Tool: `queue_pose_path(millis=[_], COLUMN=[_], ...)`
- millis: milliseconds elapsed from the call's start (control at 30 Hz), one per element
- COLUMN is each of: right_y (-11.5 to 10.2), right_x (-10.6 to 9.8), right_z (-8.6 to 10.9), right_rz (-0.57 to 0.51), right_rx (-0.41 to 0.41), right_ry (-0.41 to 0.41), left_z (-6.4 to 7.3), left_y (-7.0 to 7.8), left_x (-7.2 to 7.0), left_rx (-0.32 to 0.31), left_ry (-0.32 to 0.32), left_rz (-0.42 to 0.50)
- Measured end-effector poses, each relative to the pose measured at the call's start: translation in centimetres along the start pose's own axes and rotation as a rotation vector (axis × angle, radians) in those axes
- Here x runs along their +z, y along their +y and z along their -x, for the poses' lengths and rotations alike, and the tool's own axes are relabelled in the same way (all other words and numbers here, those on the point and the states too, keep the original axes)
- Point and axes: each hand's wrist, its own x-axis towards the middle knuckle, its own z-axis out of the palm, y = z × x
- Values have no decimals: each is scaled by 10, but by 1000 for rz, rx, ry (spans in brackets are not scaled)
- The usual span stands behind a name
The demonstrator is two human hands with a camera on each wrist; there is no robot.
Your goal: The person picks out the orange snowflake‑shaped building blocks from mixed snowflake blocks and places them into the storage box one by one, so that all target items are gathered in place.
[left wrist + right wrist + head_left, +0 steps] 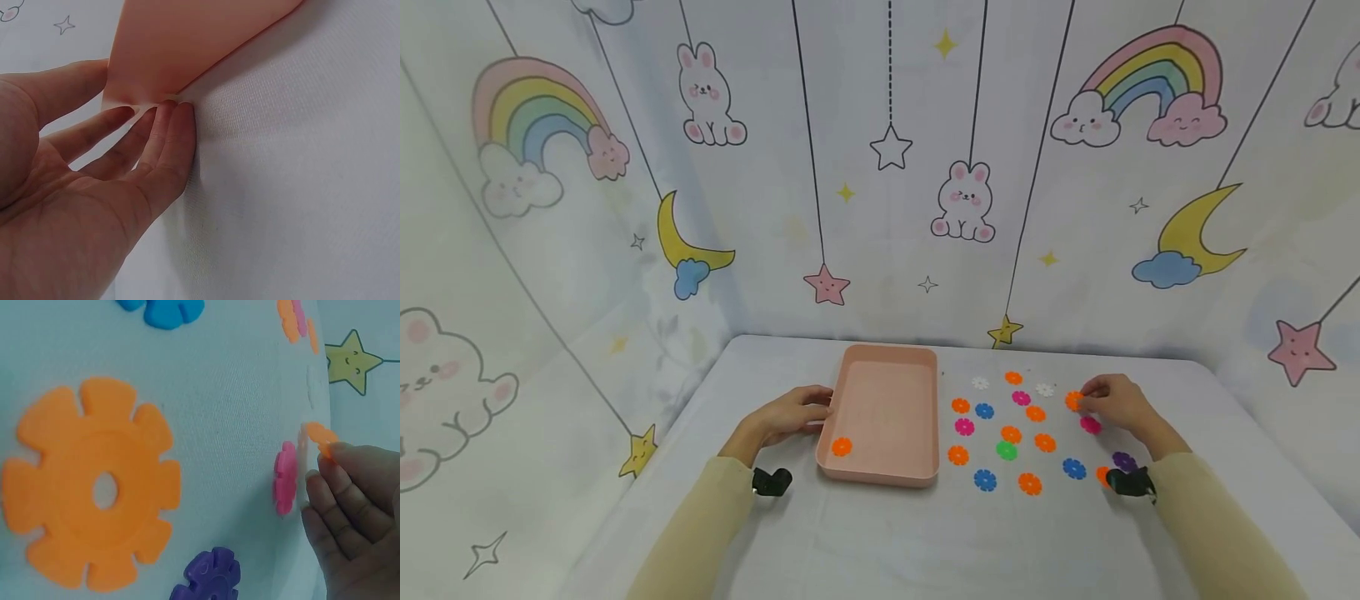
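Note:
At the left side of a pink tray [883, 478], my left hand [795, 412] touches the outer wall with thumb and loosely bent fingers. The left wrist view shows that hand [106, 181] against the tray's side [181, 44]. One orange flower-shaped disc [842, 447] lies inside the tray, near its front left corner. Over to the right, my right hand [1116, 402] pinches another orange flower-shaped disc [1073, 401] between thumb and fingertips; the right wrist view shows this disc [320, 435] tilted. A pink disc [1091, 426] lies on the table just below that hand.
Several notched plastic discs are scattered right of the tray, including a green one [1007, 451], a blue one [986, 480] and a white one [981, 383]. A purple disc [1124, 461] lies beside the right wrist strap [1131, 482]. Printed fabric [891, 217] hangs behind the white-covered table [880, 542].

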Motion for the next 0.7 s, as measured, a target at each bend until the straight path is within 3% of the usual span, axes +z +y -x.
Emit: queue_pose_path(millis=[367,700], right_y=[-15,-34], right_x=[0,6], right_z=[12,19], right_rz=[-37,-110], right_rx=[-102,-124], right_ry=[93,83], left_z=[-1,0], left_y=[0,0], left_x=[-1,0], left_rx=[-8,-3], left_ry=[-2,5], left_rz=[2,4])
